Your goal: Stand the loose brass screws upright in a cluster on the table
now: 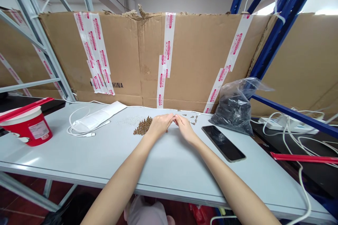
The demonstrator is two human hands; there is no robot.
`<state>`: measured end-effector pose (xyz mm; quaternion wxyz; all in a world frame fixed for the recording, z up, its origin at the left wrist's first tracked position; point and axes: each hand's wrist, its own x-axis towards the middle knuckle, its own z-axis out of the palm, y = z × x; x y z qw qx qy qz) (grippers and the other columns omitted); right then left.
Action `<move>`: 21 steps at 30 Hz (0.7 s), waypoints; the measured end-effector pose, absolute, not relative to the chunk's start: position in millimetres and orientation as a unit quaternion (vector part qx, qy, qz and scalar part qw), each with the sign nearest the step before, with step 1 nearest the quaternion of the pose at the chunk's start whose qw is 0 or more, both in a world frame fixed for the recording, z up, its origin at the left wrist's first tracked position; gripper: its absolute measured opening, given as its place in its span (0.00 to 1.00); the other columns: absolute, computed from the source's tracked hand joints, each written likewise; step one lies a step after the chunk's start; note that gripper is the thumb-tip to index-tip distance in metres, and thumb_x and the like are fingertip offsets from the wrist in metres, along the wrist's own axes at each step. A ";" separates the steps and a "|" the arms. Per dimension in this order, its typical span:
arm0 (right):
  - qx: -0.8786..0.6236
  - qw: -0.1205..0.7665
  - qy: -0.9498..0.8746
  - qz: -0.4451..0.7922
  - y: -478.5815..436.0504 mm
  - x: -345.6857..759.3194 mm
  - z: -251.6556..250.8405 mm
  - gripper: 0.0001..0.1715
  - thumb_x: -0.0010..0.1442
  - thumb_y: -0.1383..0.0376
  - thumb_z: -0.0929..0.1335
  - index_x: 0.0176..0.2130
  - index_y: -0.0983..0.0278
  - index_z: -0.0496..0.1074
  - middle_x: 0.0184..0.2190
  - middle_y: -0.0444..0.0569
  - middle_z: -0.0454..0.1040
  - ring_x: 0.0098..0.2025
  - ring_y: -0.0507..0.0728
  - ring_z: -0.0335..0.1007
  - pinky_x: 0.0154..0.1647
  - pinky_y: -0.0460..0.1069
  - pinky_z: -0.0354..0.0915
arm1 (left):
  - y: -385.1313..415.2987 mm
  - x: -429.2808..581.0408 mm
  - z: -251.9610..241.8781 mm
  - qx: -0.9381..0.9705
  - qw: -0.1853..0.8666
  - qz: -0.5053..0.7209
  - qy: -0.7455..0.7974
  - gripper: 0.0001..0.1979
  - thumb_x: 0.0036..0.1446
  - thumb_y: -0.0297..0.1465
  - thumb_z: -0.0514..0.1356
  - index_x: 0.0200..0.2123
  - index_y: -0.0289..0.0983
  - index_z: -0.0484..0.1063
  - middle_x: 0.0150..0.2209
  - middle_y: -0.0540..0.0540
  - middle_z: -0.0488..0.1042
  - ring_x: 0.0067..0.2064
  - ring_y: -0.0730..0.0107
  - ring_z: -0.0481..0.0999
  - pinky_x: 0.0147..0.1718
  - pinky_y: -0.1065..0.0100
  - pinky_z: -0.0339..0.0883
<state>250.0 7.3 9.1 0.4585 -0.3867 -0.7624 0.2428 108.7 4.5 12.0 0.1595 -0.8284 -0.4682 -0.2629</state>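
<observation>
The left hand (160, 126) and right hand (184, 128) were pinched closed, their hold too small to tell; a careless bump could scatter the brass parts (143, 126).

On the table (169, 168), a paper bucket (31, 126) stands left; small fittings (143, 126) lie centre; a phone (223, 143) right; a plastic bag (232, 109) behind it.
</observation>
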 end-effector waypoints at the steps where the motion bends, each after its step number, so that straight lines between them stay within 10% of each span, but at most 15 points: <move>1: -0.389 0.460 -0.760 0.244 7.9 250.2 8.7 0.22 0.62 0.54 0.51 0.22 0.63 0.54 0.20 0.43 0.55 0.25 0.51 0.50 0.28 0.46 0.50 | 4.5 108.9 12.0 -0.827 0.164 -0.263 -0.469 0.18 0.63 0.38 0.39 0.34 0.37 0.63 0.27 0.49 0.71 0.29 0.72 0.72 0.27 0.74 0.58; 21: -0.390 0.460 -0.758 0.248 9.8 251.8 8.0 0.22 0.61 0.54 0.51 0.22 0.63 0.54 0.21 0.44 0.56 0.25 0.52 0.51 0.28 0.47 0.50 | 3.1 108.7 11.4 -0.839 0.172 -0.242 -0.456 0.13 0.63 0.33 0.40 0.36 0.37 0.62 0.29 0.49 0.72 0.29 0.72 0.73 0.28 0.73 0.59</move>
